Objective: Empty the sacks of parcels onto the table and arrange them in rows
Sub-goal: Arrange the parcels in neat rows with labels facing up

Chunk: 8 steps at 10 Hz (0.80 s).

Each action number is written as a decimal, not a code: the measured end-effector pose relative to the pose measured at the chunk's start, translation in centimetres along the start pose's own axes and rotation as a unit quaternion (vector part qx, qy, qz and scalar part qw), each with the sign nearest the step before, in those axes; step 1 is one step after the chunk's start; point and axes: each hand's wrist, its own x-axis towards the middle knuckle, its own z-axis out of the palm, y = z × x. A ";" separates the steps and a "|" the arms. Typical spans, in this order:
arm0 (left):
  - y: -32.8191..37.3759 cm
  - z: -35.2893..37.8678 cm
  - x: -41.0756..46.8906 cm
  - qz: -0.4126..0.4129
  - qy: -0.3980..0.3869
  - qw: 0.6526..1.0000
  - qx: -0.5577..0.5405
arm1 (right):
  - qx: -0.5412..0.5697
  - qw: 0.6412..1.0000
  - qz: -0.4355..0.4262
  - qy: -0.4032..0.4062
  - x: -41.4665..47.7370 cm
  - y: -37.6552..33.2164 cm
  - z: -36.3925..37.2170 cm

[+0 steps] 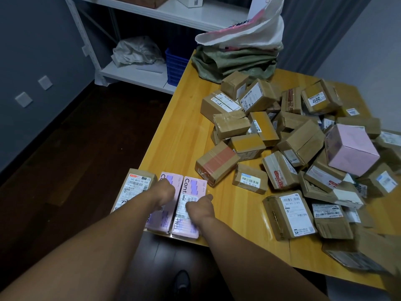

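Three long parcels lie side by side at the near left corner of the yellow wooden table (184, 131): a brown labelled box (138, 187), a left pink box (167, 218) and a right pink box (194, 185). My left hand (162, 192) sits curled on top of the left pink box. Curled over the right pink box is my right hand (200, 208), its thumb at the box's right edge. The fingers of both hands are hidden under the hands. A loose pile of brown parcels (282, 137) covers the table's right half.
A pink cube box (351, 148) sits on the pile. A green sack (234, 59) and a white sack (249, 33) lie crumpled at the far end. A white shelf (138, 74) with a blue basket (175, 66) stands beyond the table. Dark floor lies to the left.
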 end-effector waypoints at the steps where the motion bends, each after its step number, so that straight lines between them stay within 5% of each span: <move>1: 0.1 0.1 -0.2 0.001 0.012 0.999 0.032 | 0.013 1.000 0.007 -0.008 -0.1 -0.1 -0.4; 4: 4.4 -1.6 -1.3 0.037 0.010 0.999 0.037 | 0.026 0.998 -0.032 0.048 -0.6 -2.8 -4.4; 8: 18.6 -0.9 -7.3 0.210 0.033 0.975 -0.069 | 0.105 0.980 -0.126 0.114 -4.9 -7.3 -18.5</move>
